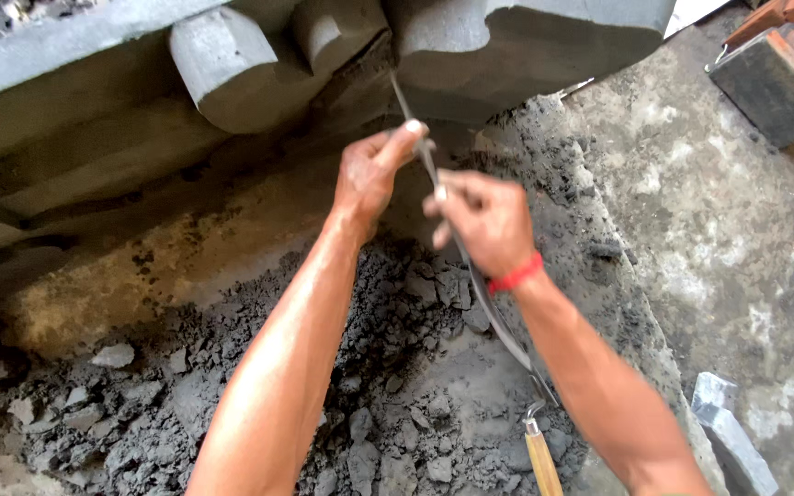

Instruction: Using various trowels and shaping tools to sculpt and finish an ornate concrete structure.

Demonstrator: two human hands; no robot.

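My left hand (374, 174) and my right hand (482, 220) both grip a long thin curved metal blade (484, 298). Its tip reaches up into a groove of a grey carved block (342, 55) with rounded lobes at the top. My left hand pinches the blade higher up, near the block. My right hand, with a red band on its wrist, holds it just below. The blade's lower end trails down toward the bottom of the view.
Grey clay rubble and powder (388, 404) lie heaped beneath the block. A tool with a wooden handle (541, 459) rests at the bottom. A grey stone piece (732, 441) lies at lower right. A dark block (769, 83) and reddish bricks sit at upper right.
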